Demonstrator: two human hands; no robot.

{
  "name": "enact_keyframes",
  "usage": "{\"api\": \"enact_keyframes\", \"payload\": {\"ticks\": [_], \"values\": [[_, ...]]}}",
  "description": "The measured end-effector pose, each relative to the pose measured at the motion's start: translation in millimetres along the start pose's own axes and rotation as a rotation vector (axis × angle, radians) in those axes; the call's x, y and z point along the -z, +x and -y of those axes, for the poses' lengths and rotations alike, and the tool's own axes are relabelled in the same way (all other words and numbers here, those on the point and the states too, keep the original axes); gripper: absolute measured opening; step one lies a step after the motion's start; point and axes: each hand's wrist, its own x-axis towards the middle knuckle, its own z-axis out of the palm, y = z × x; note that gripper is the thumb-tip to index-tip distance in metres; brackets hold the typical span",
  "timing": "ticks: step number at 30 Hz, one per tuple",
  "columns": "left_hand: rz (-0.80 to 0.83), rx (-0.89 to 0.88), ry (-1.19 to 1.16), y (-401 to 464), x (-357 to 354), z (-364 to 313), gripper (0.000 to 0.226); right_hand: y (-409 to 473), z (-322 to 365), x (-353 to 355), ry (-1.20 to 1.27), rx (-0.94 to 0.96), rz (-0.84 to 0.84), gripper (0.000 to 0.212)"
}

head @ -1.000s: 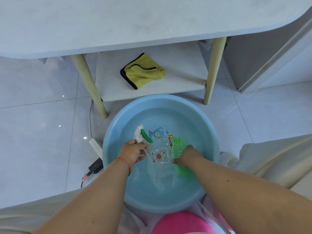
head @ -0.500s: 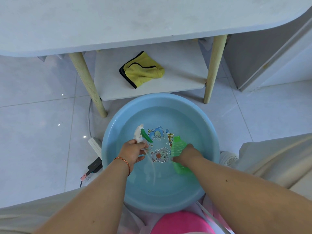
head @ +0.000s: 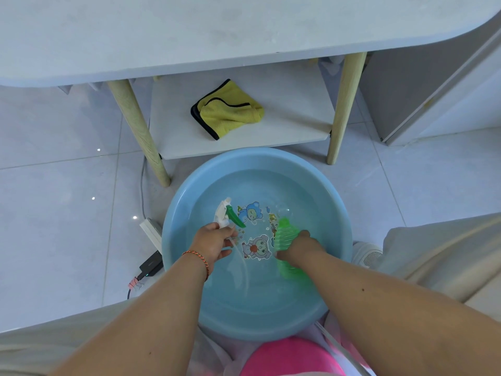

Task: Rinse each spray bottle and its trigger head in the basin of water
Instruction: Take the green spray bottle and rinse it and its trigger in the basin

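While the green spray bottle (head: 286, 241) is gripped underwater in the blue basin (head: 179, 234) by the right hand (head: 299, 246), its trigger head (head: 226, 215) is pinched above the water by the left hand (head: 212, 244); rinsing is judged midway.

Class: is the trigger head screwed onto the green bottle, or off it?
Off. The left hand holds the trigger head apart from the green bottle, gripped by the right hand.

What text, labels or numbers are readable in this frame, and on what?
None can be read.
Cartoon bear decals on the bottom of the round light-blue plastic basin: pictures, plus a coloured patch by the green ribbed plastic spray bottle that may be lettering, too small and rippled by water to read.
White and green trigger head: no print visible.
Small black box on the floor: no legible marking.
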Motion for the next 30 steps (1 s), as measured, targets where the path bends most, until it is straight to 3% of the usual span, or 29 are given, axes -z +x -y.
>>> {"api": "enact_keyframes", "payload": {"ticks": [30], "values": [[0.0, 0.002, 0.017, -0.3, -0.2, -1.8, 0.004, -9.3, -1.1, 4.5, 0.031, 0.034, -0.004, 0.101]]}}
